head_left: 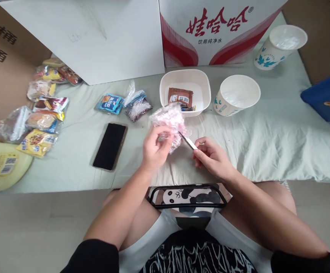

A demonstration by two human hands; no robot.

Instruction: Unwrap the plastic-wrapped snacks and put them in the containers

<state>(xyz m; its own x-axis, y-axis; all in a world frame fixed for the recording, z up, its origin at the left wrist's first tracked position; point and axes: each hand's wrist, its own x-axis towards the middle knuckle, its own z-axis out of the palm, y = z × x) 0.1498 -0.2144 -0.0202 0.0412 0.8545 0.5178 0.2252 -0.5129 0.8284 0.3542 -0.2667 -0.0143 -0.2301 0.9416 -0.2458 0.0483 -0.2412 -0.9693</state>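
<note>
My left hand (157,147) is closed on the near side of a crinkled clear plastic bag (169,118) with pink and white contents. Its fingers pinch the plastic above the cloth. In my right hand (210,157) is a slim tool (191,143) with a pale body and a dark narrow tip; its exact kind is unclear. The tip meets the right side of the bag, and I cannot tell whether it is inside. Just behind the bag stands a white plastic tub (205,102), holding a brown packet (181,96) and another small wrapper.
Two paper cups (239,96) stand right of the tub. A phone (110,146), a blue packet (109,103) and a dark packet (139,109) lie left. Several snack packets (38,143) sit farther left. White cartons (125,41) block the back; a blue container (326,96) stands right.
</note>
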